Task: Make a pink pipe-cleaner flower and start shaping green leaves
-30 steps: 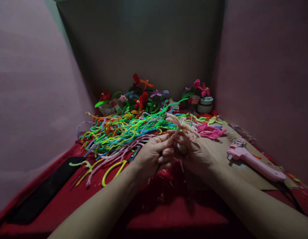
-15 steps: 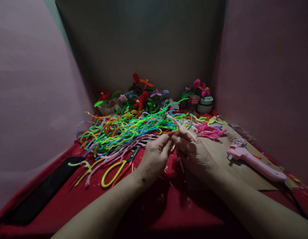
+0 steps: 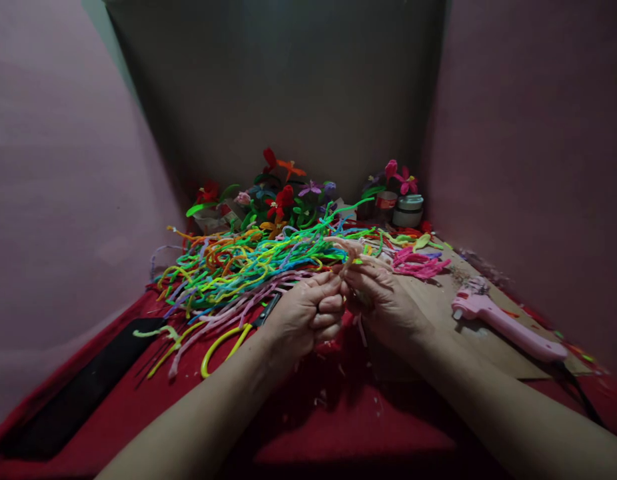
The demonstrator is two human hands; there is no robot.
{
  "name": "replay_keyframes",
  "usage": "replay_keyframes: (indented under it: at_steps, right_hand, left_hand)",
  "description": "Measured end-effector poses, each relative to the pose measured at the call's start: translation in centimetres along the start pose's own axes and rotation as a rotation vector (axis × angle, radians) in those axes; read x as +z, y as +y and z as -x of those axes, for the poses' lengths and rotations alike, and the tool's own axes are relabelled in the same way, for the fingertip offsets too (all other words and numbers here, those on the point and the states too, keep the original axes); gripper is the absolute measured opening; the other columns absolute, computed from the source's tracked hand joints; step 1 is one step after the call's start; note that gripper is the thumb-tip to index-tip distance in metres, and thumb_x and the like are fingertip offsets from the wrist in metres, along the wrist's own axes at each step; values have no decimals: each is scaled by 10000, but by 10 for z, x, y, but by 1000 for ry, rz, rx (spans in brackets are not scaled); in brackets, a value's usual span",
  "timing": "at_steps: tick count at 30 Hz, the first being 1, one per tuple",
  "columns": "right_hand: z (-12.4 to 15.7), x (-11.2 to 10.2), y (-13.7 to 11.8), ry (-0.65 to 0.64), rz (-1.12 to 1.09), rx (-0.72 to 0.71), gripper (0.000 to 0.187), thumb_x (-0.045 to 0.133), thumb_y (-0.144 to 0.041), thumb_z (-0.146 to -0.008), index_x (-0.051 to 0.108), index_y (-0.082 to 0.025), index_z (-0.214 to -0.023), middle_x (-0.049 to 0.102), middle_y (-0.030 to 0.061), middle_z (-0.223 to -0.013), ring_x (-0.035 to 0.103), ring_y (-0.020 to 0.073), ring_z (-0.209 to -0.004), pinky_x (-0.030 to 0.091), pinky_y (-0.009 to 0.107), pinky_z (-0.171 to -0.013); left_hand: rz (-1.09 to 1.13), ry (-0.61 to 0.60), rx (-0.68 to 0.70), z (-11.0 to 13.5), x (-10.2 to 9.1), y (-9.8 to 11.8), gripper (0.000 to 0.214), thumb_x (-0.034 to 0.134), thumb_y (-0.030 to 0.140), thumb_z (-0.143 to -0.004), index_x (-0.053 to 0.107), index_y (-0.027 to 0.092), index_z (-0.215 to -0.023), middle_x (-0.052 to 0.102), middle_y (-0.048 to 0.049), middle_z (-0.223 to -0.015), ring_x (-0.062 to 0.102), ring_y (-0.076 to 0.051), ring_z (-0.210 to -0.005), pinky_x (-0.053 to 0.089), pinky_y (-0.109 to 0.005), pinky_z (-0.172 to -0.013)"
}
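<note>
My left hand (image 3: 303, 317) and my right hand (image 3: 383, 300) meet at the centre, fingers curled and pinching a small bundle of pale pink pipe cleaners (image 3: 344, 248) that sticks up between them. Just beyond lies a big heap of coloured pipe cleaners (image 3: 248, 260). Yellow-handled scissors (image 3: 228, 337) lie on the red cloth (image 3: 338, 427) left of my left hand. Part of the bundle is hidden inside my fingers.
A pink glue gun (image 3: 498, 320) lies on a cardboard sheet (image 3: 468, 333) at the right. Finished pipe-cleaner flowers (image 3: 283, 197) and small jars (image 3: 407, 210) stand at the back. A black strip (image 3: 88, 387) lies at the left. Pink walls close in both sides.
My hands have drawn closer together and my left fingers have curled tighter round the pink bundle, which now sits lower and more bent. The view shifted slightly.
</note>
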State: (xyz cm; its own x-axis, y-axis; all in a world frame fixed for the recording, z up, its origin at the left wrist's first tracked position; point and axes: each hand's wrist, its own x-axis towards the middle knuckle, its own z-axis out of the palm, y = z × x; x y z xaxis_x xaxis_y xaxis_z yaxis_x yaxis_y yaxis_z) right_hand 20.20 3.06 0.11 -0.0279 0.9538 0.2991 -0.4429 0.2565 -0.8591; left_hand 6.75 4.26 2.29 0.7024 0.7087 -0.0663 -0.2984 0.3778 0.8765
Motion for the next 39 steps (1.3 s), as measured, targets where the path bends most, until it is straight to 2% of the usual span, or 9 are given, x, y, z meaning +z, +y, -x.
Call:
replay_keyframes:
  at_steps: [6, 9, 16, 19, 23, 28, 31, 34, 39]
  right_hand:
    - [-1, -1, 2, -158, -194, 79, 59, 621, -237, -713, 612, -180, -725, 489, -30, -583, 332, 69, -490, 197, 209, -433]
    - [0, -1, -1, -137, -170, 69, 71, 644, -230, -690, 620, -178, -732, 482, -27, -604, 310, 68, -496, 189, 213, -433]
    - [1, -2, 0, -51, -87, 33, 202, 653, -216, -690, 658, -221, -892, 465, -38, -593, 294, 79, -500, 210, 221, -442]
    - [1, 0, -2, -48, -57, 7, 242, 641, -210, -701, 656, -241, -940, 508, -29, -640, 353, 87, -520, 277, 221, -462]
    - [4, 6, -12, -33, 8, -55, 201, 619, -219, -728, 663, -264, -919, 617, 8, -858, 522, 148, -749, 425, 280, -670]
    - [7, 12, -15, -60, 39, -104, 185, 590, -246, -766, 666, -244, -934, 639, 37, -954, 531, 207, -976, 409, 362, -872]
    - [7, 12, -8, -24, 0, -140, 158, 624, -251, -739, 679, -241, -887, 642, 29, -948, 538, 199, -965, 401, 366, -895]
    - [6, 12, -4, 53, 24, -186, 144, 689, -192, -662, 698, -250, -794, 640, 7, -866, 553, 171, -857, 423, 341, -853]
    - [-3, 25, -23, 32, 147, -297, 125, 674, -146, -638, 702, -255, -693, 616, 9, -777, 552, 172, -766, 459, 333, -745]
  left_hand:
    - [66, -107, -74, 3, -4, 2, 102, 440, 227, -857, 494, 164, -798, 259, 102, -467, 77, -20, -335, 180, -121, -290]
    - [35, -100, -71, 3, -4, 1, 94, 461, 248, -849, 504, 174, -810, 261, 101, -461, 91, -20, -334, 185, -123, -303]
    - [-62, -64, -61, 0, -3, 1, 136, 502, 294, -825, 507, 170, -770, 268, 96, -443, 128, -21, -333, 150, -129, -309]
    - [-88, -54, -25, 0, -2, 1, 113, 500, 300, -828, 507, 188, -836, 292, 96, -456, 136, -21, -337, 146, -132, -321]
    - [-172, -30, 38, -1, -2, 0, 155, 520, 327, -815, 514, 173, -836, 357, 81, -478, 196, -18, -342, 168, -155, -348]
    - [-224, 13, 58, -1, -8, -1, 218, 552, 354, -788, 511, 144, -746, 383, 68, -483, 230, -20, -357, 159, -174, -368]
    - [-247, 12, 75, -1, -13, 0, 239, 562, 359, -780, 526, 132, -713, 391, 59, -472, 265, -31, -370, 177, -179, -382]
    - [-292, 11, 117, -1, -18, 1, 284, 571, 378, -770, 541, 120, -656, 395, 49, -456, 298, -39, -375, 189, -185, -384]
    - [-289, 51, 226, -4, -21, 2, 356, 577, 375, -761, 504, 120, -523, 423, 30, -415, 325, -42, -361, 203, -187, -388]
